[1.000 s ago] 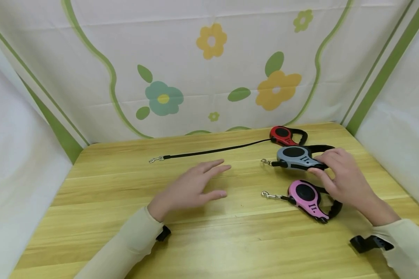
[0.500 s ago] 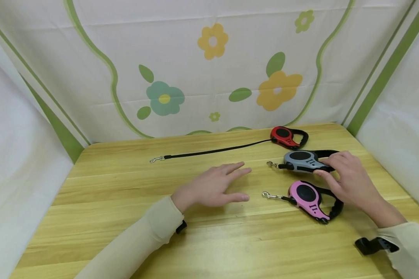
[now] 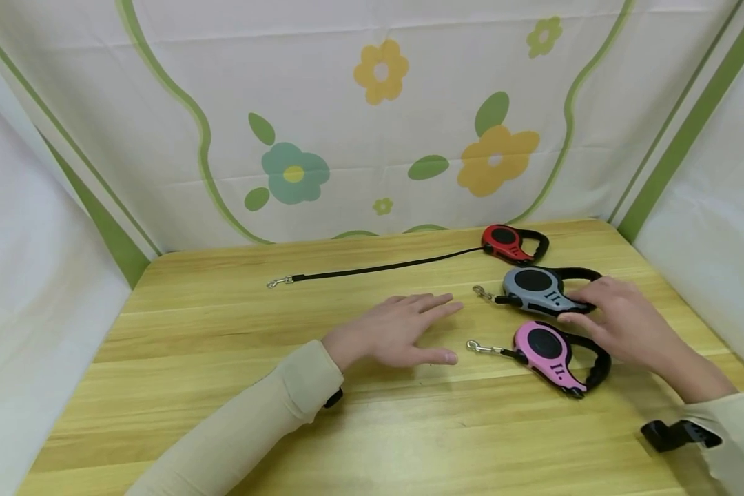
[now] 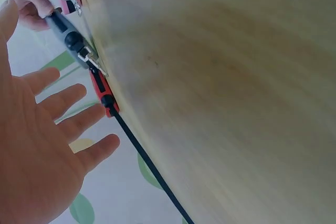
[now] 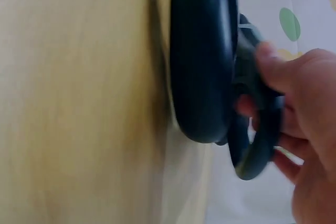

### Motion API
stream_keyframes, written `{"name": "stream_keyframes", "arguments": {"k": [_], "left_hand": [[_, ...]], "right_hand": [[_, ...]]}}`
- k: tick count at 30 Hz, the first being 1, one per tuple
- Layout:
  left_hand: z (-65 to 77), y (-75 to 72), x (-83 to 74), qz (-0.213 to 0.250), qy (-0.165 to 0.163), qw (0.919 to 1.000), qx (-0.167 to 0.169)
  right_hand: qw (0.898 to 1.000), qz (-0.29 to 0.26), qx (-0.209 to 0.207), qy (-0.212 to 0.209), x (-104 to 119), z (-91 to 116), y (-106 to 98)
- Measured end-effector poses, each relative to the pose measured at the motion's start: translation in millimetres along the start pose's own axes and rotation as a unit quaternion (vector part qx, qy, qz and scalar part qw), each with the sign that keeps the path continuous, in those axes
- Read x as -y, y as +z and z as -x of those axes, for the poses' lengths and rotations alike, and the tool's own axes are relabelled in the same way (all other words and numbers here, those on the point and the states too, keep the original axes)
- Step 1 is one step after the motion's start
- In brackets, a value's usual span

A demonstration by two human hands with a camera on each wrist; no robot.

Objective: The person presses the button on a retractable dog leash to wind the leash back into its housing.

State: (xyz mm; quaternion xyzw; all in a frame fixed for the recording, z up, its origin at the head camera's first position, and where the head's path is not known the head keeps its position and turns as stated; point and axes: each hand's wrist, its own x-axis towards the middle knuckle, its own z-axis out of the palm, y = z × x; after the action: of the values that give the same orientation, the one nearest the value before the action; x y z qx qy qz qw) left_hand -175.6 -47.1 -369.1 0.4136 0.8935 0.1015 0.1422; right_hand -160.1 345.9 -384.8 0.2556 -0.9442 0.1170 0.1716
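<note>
Pinching the grey leash (image 3: 533,281), the right grip (image 3: 626,325) faces the splayed, empty left grip (image 3: 401,333), whose palm (image 4: 39,148) only wrist view shows.

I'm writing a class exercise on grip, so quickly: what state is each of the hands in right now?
Left hand: open, holding nothing.
Right hand: closed, holding the gray leash.

Wood-grain table (image 3: 180,344), white cloth backdrop (image 3: 372,145) behind it, printed teal flower (image 3: 295,173), green stripe (image 3: 687,138)
</note>
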Motion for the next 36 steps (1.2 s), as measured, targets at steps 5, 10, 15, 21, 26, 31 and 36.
{"name": "stream_keyframes", "arguments": {"k": [5,10,15,21,26,31,36], "left_hand": [[-1.6,-1.1,-1.0,0.005,-0.001,1.0000,0.003],[-1.1,-0.5,0.0,0.007,-0.003,1.0000,0.006],[-0.8,0.6,2.4,0.002,-0.001,1.0000,-0.007],[7.2,-10.9,9.0,-0.015,-0.016,0.9976,-0.066],[23.9,-24.2,25.0,-0.015,-0.039,0.9913,-0.125],[46.9,-36.1,52.8,0.002,-0.065,0.9845,-0.163],[72.3,-47.8,84.3,0.024,-0.107,0.9794,-0.170]], "right_hand": [[0.999,0.012,0.047,0.003,-3.8,-0.3,1.2],[0.998,0.012,0.063,0.008,-7.8,0.0,4.9],[0.994,-0.002,0.097,0.043,-7.8,-1.7,1.5],[0.997,-0.007,0.059,0.057,-5.2,-8.0,-6.0],[0.999,-0.011,0.019,0.050,-4.1,-19.1,-9.8],[0.998,-0.024,0.029,0.052,-3.1,-32.7,-13.1],[0.997,-0.034,0.035,0.061,-3.7,-44.3,-15.0]]}}
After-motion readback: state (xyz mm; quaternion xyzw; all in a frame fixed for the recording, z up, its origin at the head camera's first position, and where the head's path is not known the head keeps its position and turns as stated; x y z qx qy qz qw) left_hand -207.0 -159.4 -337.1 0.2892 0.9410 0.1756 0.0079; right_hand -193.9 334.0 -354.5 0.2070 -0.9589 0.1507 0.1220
